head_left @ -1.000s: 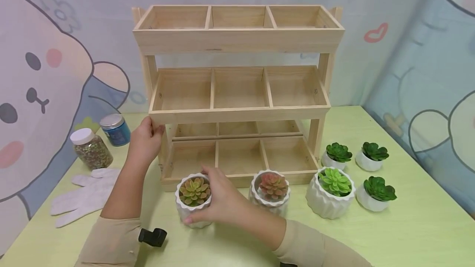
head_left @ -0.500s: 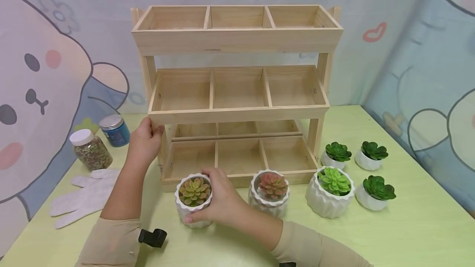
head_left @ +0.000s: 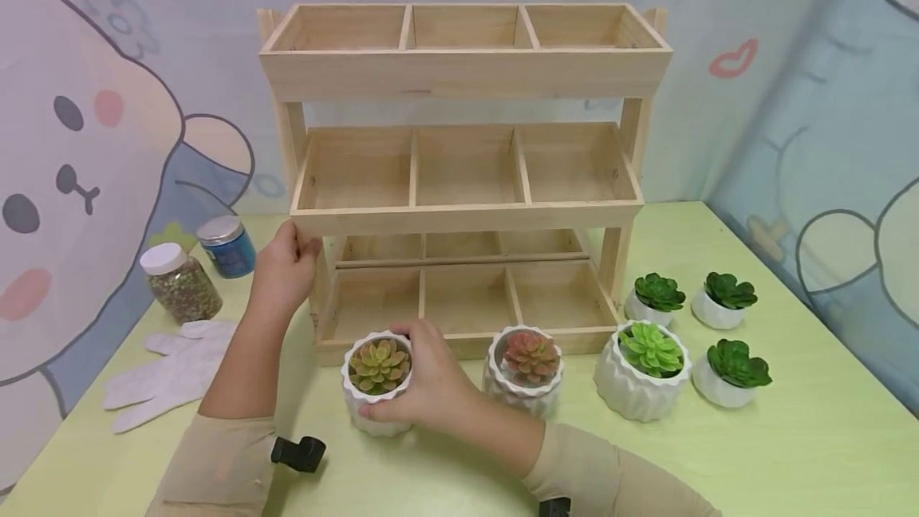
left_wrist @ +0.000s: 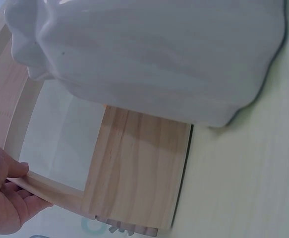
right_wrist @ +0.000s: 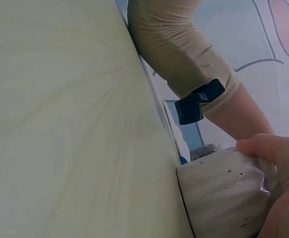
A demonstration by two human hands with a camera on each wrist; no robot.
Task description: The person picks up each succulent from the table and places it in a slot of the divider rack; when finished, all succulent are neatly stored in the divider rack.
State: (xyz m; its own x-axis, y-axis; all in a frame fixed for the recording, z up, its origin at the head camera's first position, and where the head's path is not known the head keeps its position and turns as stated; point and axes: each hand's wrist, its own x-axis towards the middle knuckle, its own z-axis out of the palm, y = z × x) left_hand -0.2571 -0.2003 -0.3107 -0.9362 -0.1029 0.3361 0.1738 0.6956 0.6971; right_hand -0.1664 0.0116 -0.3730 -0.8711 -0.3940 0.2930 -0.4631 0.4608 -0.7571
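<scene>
Right hand [head_left: 431, 385]: thumb and fingers gripping white pot [head_left: 368, 417], yellow-green plant [head_left: 378, 365] inside; pot upright on table [head_left: 811, 453], before bottom tier's left compartment. Left hand [head_left: 283, 270]: holding left post of three-tier wooden rack [head_left: 459, 74]. Right of gripped pot: ribbed pot [head_left: 524, 399], reddish plant [head_left: 531, 357]; larger pot [head_left: 635, 393], bright green plant [head_left: 650, 349]. Beyond left arm: blue jar [head_left: 231, 254], white-lidded jar [head_left: 185, 291].

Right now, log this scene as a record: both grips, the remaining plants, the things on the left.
Left grip: holds the left upright of the wooden rack
Right grip: holds the leftmost ribbed pot
Other ribbed pots: reddish plant, bright green plant
Right side: three small dark green plants in white pots
Left side: clear jar, blue jar, white glove, perhaps two
</scene>
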